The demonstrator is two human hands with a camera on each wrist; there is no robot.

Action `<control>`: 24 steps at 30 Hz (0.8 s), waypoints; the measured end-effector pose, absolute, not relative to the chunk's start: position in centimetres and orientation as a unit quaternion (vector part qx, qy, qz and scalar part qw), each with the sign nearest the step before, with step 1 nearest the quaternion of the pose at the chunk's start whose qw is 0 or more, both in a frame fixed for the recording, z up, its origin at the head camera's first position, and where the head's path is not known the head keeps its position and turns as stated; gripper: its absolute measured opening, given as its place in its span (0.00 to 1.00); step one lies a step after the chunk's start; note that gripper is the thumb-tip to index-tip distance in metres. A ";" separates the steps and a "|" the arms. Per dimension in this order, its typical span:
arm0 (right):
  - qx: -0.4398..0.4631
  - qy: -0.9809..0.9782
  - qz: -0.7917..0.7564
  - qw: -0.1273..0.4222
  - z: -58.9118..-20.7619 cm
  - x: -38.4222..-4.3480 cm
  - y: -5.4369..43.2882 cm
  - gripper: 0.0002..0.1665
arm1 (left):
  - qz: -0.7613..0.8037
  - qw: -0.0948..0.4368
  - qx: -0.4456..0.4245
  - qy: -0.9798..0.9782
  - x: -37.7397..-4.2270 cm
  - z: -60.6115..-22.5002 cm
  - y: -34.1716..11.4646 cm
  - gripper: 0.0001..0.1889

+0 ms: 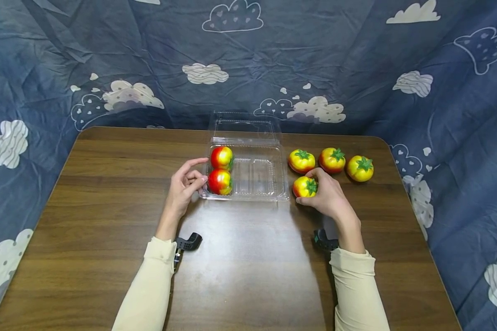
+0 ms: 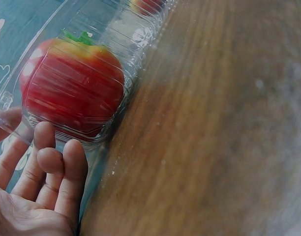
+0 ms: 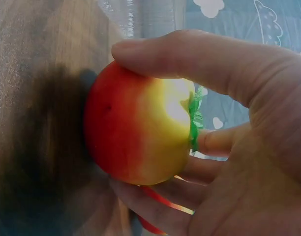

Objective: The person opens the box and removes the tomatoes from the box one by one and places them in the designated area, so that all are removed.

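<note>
My right hand [image 1: 330,195] grips a red-and-yellow toy tomato [image 1: 303,187] with a green leafy top, thumb and fingers on opposite sides of it. In the right wrist view this tomato [image 3: 135,125] sits low beside the wooden surface; whether it touches is unclear. A clear plastic clamshell box [image 1: 258,196] stands at mid-table, its lid [image 1: 246,128] tipped back. Two more toy tomatoes, a rear one [image 1: 221,157] and a front one [image 1: 220,182], lie along its left side. My left hand [image 1: 183,187] is at the box's left rim, fingertips against the plastic near the front tomato [image 2: 74,88].
Right of the box, behind my right hand, three toy tomatoes stand in a loose row: left [image 1: 301,161], middle [image 1: 332,160] and right [image 1: 360,168]. The brown wooden table [image 1: 248,276] ends at a blue cloud-printed cloth [image 1: 170,46] behind.
</note>
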State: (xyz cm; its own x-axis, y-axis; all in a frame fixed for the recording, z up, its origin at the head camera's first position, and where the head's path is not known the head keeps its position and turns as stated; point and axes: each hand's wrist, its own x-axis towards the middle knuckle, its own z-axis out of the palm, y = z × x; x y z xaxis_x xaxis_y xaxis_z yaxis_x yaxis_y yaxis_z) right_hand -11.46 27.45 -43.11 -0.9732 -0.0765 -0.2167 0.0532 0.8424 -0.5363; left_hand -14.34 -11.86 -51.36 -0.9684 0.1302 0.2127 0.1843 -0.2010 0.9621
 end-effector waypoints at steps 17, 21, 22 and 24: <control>-0.019 0.958 -0.277 0.077 -41.7 -10.8 27.6 0.41 | -0.766 0.021 -0.118 -0.631 -14.3 -51.4 -11.7 0.25; -0.020 0.953 -0.301 0.030 -41.5 -10.6 27.4 0.38 | -0.766 0.019 -0.116 -0.632 -14.3 -51.3 -11.7 0.25; -0.023 0.952 -0.306 0.017 -41.5 -10.6 27.4 0.37 | -0.766 0.019 -0.115 -0.632 -14.3 -51.3 -11.7 0.25; -0.026 0.948 -0.318 -0.011 -41.4 -10.7 27.2 0.35 | -0.767 0.020 -0.115 -0.631 -14.3 -51.3 -11.8 0.25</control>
State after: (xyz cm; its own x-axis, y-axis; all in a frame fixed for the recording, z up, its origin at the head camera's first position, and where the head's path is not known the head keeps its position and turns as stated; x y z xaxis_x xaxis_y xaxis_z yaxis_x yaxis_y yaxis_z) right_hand -10.68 27.21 -41.42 -0.9984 -0.0431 0.0374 -0.0569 0.7958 -0.6029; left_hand -14.25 -11.77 -51.31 -0.9726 0.1146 0.2023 0.1766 -0.2021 0.9633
